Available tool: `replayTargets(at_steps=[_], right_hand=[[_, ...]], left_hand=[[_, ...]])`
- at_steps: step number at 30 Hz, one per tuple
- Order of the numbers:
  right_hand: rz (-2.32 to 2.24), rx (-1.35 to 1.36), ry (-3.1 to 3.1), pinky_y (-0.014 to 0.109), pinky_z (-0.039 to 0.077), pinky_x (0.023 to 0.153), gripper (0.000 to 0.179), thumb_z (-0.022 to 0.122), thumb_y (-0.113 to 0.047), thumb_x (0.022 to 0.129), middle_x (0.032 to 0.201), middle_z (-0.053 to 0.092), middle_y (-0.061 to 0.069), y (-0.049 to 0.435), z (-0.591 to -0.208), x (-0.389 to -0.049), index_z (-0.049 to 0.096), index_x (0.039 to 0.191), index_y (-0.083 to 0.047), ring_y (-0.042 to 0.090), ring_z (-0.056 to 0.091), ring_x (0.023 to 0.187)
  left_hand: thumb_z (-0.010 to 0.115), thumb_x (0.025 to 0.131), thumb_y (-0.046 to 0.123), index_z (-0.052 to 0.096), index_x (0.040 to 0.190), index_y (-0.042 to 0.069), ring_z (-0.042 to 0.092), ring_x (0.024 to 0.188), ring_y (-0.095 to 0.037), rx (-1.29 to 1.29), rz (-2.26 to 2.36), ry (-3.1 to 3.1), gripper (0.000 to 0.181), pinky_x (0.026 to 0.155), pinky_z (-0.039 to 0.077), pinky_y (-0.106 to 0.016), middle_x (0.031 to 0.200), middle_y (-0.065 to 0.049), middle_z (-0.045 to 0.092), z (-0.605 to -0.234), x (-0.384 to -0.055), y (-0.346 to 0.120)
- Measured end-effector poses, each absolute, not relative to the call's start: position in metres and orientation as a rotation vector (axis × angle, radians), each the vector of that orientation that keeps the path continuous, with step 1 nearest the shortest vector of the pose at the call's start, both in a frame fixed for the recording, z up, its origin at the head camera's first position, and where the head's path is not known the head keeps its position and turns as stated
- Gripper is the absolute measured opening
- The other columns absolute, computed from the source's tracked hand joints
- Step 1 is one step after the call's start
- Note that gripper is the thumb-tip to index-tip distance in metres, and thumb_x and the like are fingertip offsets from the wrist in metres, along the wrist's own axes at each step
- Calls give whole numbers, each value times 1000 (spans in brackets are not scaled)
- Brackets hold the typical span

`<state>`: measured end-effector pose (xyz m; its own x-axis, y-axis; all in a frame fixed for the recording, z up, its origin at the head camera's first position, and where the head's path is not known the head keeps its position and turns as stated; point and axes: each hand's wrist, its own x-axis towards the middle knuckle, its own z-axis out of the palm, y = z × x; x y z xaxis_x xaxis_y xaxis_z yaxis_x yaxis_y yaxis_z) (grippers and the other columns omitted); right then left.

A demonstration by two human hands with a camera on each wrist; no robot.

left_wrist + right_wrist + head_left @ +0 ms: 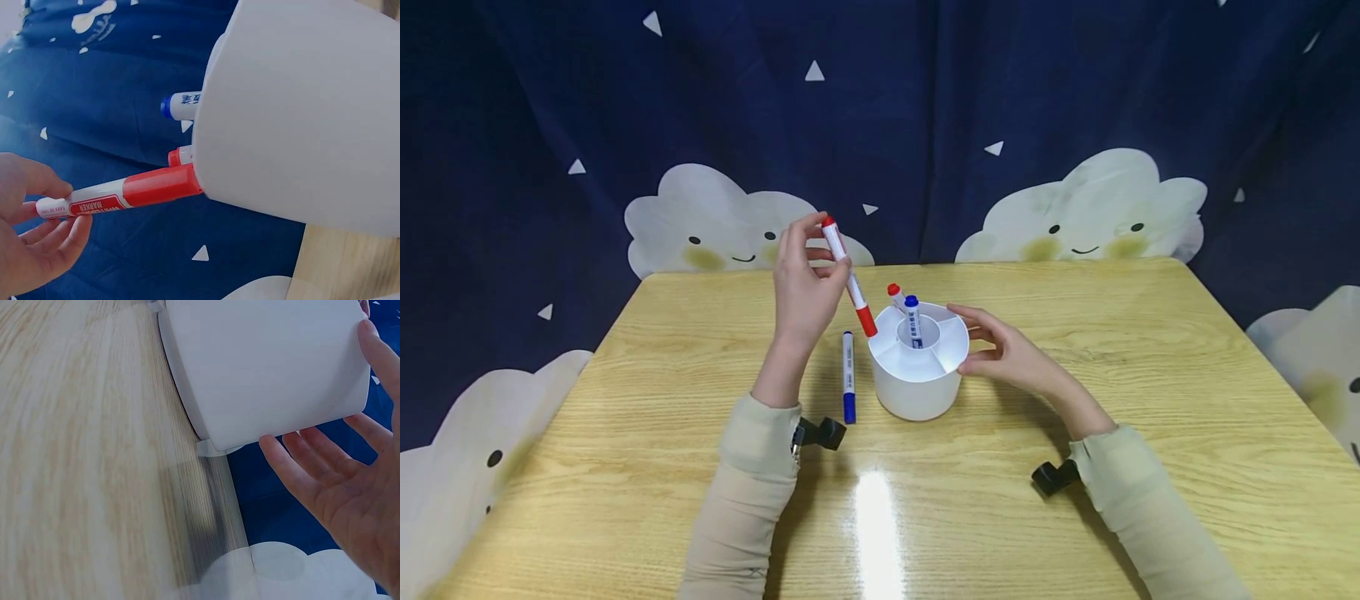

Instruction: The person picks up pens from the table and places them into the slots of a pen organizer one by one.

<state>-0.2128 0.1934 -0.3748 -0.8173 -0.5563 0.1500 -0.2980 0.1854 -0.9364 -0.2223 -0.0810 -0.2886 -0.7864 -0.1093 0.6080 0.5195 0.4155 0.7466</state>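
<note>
My left hand [808, 287] pinches a red-capped whiteboard marker [847, 279] near its upper end, thumb on one side and fingers on the other. The marker slants, its red cap down at the left rim of a white round pen holder [917, 396]. In the left wrist view, that cap [164, 185] overlaps the rim. My right hand [1003, 350] holds the pen holder's right side, thumb in front and fingers farther back. A blue-topped marker [913, 321] stands in the holder's central round compartment. Behind it, another red-topped marker [896, 293] leans in an outer compartment.
A blue-capped marker [848, 377] lies on the wooden table [662, 417] left of the holder, near my left forearm. Dark wrist mounts [1054, 479] stick out from both sleeves. A navy curtain [880, 117] with clouds hangs behind the table's far edge.
</note>
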Motion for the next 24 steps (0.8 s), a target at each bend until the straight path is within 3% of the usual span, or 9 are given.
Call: replayTargets(at_steps=[24], right_hand=[[-1673,-809,2249,29,50,86,75,70,-11,78,138,37,6,194,-375,-213,31,141,-18,26,44,115]], left_hand=[[63,80,2,45,116,6,58,84,-19,-410,-1392,-2183,41,67,54,-26,104,-11,51,-308,-216,-69]])
